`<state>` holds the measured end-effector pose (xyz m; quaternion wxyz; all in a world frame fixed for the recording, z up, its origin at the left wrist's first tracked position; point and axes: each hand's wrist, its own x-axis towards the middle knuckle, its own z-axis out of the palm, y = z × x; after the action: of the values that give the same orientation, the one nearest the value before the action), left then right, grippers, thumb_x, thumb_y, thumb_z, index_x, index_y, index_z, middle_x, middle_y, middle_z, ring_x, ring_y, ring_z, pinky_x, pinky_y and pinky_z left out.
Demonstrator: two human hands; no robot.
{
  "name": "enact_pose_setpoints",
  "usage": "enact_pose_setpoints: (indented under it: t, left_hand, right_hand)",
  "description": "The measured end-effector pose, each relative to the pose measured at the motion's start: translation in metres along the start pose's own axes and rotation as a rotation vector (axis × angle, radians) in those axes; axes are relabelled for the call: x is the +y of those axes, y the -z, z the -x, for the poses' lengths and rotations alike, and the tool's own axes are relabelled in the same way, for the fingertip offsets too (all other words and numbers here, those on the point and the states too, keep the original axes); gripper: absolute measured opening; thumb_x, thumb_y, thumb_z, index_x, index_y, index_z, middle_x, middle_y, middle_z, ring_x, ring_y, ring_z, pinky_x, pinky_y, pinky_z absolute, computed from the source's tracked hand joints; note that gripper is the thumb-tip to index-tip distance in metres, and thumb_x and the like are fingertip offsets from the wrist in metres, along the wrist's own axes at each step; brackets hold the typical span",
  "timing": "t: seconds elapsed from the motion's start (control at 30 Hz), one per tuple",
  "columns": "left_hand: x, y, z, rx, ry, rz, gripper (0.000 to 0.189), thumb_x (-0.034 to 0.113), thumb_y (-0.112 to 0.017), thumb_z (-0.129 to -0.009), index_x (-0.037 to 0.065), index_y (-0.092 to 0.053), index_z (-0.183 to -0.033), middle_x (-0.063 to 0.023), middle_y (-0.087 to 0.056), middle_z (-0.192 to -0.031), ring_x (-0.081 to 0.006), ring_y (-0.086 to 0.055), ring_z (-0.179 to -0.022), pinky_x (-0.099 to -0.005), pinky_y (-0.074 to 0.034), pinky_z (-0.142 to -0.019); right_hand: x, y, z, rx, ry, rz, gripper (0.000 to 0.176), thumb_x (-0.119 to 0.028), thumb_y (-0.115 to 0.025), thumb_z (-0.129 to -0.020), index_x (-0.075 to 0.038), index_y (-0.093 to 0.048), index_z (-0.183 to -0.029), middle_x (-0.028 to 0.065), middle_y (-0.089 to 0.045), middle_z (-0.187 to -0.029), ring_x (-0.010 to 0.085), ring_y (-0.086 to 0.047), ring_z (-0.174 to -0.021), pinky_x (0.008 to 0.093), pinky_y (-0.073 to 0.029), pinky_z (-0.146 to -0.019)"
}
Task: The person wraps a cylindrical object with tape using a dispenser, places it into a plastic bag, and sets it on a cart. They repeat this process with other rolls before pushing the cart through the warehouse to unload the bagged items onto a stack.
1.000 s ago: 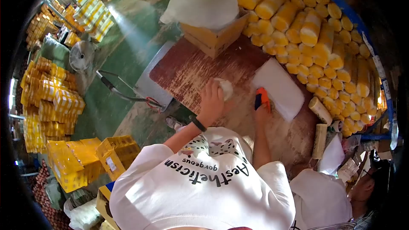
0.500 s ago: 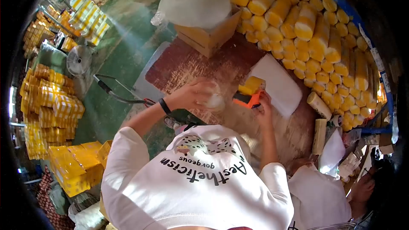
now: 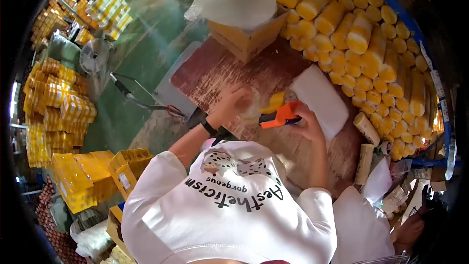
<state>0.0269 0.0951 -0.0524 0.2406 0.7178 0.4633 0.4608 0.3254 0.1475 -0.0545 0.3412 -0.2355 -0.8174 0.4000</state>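
Note:
My left hand [image 3: 238,101], with a black band at the wrist, is closed at a pale, translucent wrapped object [image 3: 252,111] above the worn red tabletop [image 3: 205,76]. Its fingers partly hide that object, and its exact shape is unclear. Wrapped round an orange and black tape dispenser [image 3: 284,115] is my right hand [image 3: 307,123]. Yellow tape [image 3: 276,100] shows at the dispenser's far side, close to the pale object. A flat white stack of sheets [image 3: 320,100] lies on the table just beyond my right hand.
A cardboard box [image 3: 244,41] topped by white round sheets [image 3: 237,0] stands at the table's far edge. Yellow-white rolls [image 3: 359,34] are piled at right. Taped boxes [image 3: 78,181] and a fan [image 3: 94,56] are at left. Another person [image 3: 364,225] is at lower right.
My right hand has brought the tape dispenser left, close to the pale object, and tilted it. My left hand's fingers are more curled. The whole view has shifted slightly.

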Motion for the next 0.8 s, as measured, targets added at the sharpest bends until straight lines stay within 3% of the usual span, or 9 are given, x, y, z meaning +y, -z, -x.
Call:
enact_pose_setpoints:
  t: [0.03, 0.1, 0.23, 0.33, 0.43, 0.5, 0.6, 0.7, 0.8]
  left_hand:
    - [-0.006, 0.0, -0.003, -0.053, 0.033, 0.138, 0.014, 0.0, -0.066, -0.074, 0.005, -0.059, -0.086, -0.011, -0.054, -0.1, -0.028, -0.053, -0.093, -0.038, -0.044, -0.076]
    - [-0.017, 0.005, -0.008, -0.176, -0.078, 0.105, 0.014, 0.004, -0.066, -0.075, 0.005, -0.059, -0.087, -0.0108, -0.055, -0.101, -0.0287, -0.054, -0.09, -0.0381, -0.044, -0.077]
    - [-0.002, 0.005, -0.017, -0.221, -0.287, 0.142, 0.013, 0.008, -0.064, -0.079, 0.005, -0.061, -0.092, -0.0108, -0.057, -0.101, -0.029, -0.054, -0.09, -0.0383, -0.044, -0.077]
    - [0.034, 0.006, -0.018, -0.109, -0.066, 0.304, 0.014, 0.008, -0.064, -0.081, 0.006, -0.064, -0.094, -0.0106, -0.058, -0.1, -0.0278, -0.055, -0.089, -0.0376, -0.044, -0.076]
    - [0.021, -0.001, -0.016, -0.071, -0.159, 0.206, 0.022, 0.008, -0.072, -0.073, 0.004, -0.063, -0.093, -0.009, -0.061, -0.088, -0.0256, -0.058, -0.092, -0.0341, -0.046, -0.076]
    - [0.009, -0.004, -0.015, -0.103, -0.077, 0.242, 0.021, 0.008, -0.072, -0.074, 0.003, -0.062, -0.092, -0.0096, -0.061, -0.086, -0.0236, -0.058, -0.087, -0.0332, -0.046, -0.073]
    - [0.005, -0.012, -0.01, -0.041, 0.078, 0.346, 0.015, 0.006, -0.07, -0.077, 0.002, -0.061, -0.089, -0.0089, -0.061, -0.083, -0.0185, -0.058, -0.078, -0.0306, -0.046, -0.067]
    - [0.004, -0.019, -0.007, 0.041, 0.237, 0.479, 0.008, 0.005, -0.065, -0.081, 0.001, -0.059, -0.085, -0.0055, -0.06, -0.08, -0.0123, -0.055, -0.069, -0.0269, -0.044, -0.061]
    - [0.007, -0.021, -0.007, 0.097, 0.258, 0.383, 0.005, 0.004, -0.061, -0.084, 0.001, -0.057, -0.083, -0.0016, -0.058, -0.077, -0.0077, -0.052, -0.067, -0.0241, -0.043, -0.059]
  right_hand:
    - [0.002, 0.002, 0.0, -0.025, -0.063, 0.053, 0.043, 0.001, -0.078, -0.059, -0.003, -0.056, -0.095, 0.0124, -0.058, -0.109, 0.0306, -0.052, -0.107, 0.0372, -0.042, -0.092]
    - [0.004, 0.007, -0.003, -0.072, -0.184, 0.161, 0.045, 0.004, -0.077, -0.054, -0.003, -0.056, -0.093, 0.0094, -0.059, -0.104, 0.0302, -0.053, -0.105, 0.0357, -0.04, -0.091]
    - [-0.009, 0.007, -0.021, -0.065, -0.125, 0.324, 0.042, 0.005, -0.075, -0.053, -0.003, -0.055, -0.089, 0.0095, -0.058, -0.101, 0.0316, -0.052, -0.101, 0.0373, -0.041, -0.089]
    - [-0.014, 0.006, -0.024, -0.112, -0.08, 0.416, 0.041, 0.004, -0.074, -0.055, -0.003, -0.055, -0.09, 0.0097, -0.058, -0.102, 0.0313, -0.052, -0.101, 0.0371, -0.042, -0.088]
    - [-0.009, 0.002, -0.021, -0.107, -0.087, 0.439, 0.042, 0.002, -0.075, -0.058, -0.003, -0.054, -0.094, 0.0112, -0.057, -0.105, 0.0311, -0.052, -0.102, 0.0367, -0.043, -0.088]
    - [-0.007, -0.002, -0.016, -0.081, -0.169, 0.411, 0.043, -0.001, -0.075, -0.06, -0.002, -0.055, -0.098, 0.0128, -0.057, -0.107, 0.0313, -0.052, -0.103, 0.037, -0.043, -0.088]
    - [-0.007, -0.014, -0.014, -0.083, -0.247, 0.309, 0.051, -0.021, -0.077, -0.069, -0.001, -0.057, -0.112, 0.0178, -0.055, -0.118, 0.0339, -0.048, -0.113, 0.0426, -0.037, -0.097]
    - [0.003, -0.031, -0.005, -0.037, -0.357, 0.237, 0.059, -0.031, -0.079, -0.068, -0.002, -0.057, -0.114, 0.018, -0.054, -0.118, 0.0344, -0.047, -0.114, 0.0424, -0.039, -0.096]
    - [-0.004, -0.027, 0.008, 0.041, -0.286, 0.35, 0.062, -0.027, -0.083, -0.063, -0.001, -0.057, -0.113, 0.0154, -0.056, -0.111, 0.0286, -0.053, -0.105, 0.0355, -0.043, -0.089]
